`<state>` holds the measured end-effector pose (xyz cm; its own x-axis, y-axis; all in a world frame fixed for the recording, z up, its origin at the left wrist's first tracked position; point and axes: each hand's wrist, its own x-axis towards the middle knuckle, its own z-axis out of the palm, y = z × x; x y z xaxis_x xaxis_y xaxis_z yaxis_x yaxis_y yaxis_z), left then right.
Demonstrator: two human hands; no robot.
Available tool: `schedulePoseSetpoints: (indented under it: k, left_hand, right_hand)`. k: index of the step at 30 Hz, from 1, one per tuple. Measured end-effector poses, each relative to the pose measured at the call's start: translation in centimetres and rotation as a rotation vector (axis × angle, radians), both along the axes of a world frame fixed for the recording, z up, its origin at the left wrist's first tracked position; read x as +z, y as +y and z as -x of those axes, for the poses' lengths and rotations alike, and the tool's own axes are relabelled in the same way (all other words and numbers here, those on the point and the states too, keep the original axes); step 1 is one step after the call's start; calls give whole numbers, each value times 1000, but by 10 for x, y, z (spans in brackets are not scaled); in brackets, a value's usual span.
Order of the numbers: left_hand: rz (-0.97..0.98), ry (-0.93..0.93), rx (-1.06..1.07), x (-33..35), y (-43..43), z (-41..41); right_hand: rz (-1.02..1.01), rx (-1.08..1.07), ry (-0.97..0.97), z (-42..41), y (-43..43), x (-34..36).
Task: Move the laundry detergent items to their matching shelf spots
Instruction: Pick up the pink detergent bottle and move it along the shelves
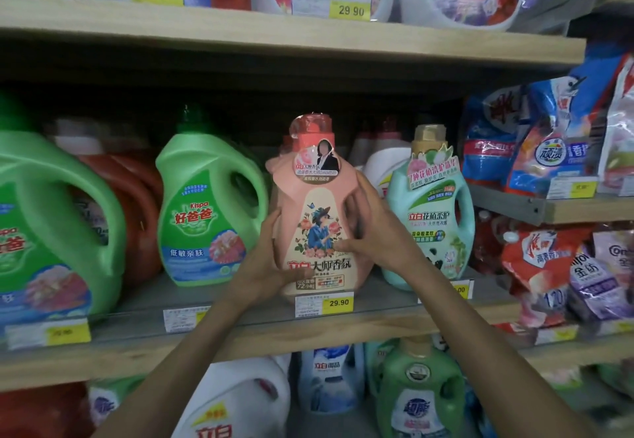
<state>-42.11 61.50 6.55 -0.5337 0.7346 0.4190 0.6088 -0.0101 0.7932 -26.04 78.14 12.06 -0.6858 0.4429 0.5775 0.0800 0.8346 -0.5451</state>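
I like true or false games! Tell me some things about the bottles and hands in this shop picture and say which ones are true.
1. The left hand and the right hand both hold the pink bottle. True.
2. The pink bottle has a green top. False: its cap is red.
3. A green bottle stands just left of the pink bottle. True.
4. The tag under the pink bottle says 19.90. False: the price tag says 29.90.
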Motion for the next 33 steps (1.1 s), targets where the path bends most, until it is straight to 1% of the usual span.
schedulePoseSetpoints:
  k: [3,7,8,10,12,15,20,23,28,33]
  left_hand:
    - [53,15,-3,7,-4,1]
    - [157,95,23,19,-21,4]
    - [178,133,51,20,-26,7]
    - [274,273,124,28,-42,10]
    - [370,387,142,34,-57,14]
    - [470,466,201,42,-75,21]
    - [538,585,303,45,-105,18]
    - [594,592,361,43,-124,16]
    - [654,582,431,39,-159,9]
    - [724,571,501,36,-201,2]
  right_hand:
    - [-1,-64,-71,-3,-13,7]
    - [-73,-244,-114,-4,-41,19]
    - [-101,-280,-128,-3,-47,21]
    - [-173,-356,-164,-4,-60,23]
    - [-225,-399,-180,-4,-73,23]
    - [-245,-399,-195,-4,-88,20]
    - [-316,-431,-325,-10,-106,14]
    - [-342,-410,-399,-13,-116,14]
    - [-344,-280,-575,-8,-137,12]
    - [-380,-156,-648,9,-162,7]
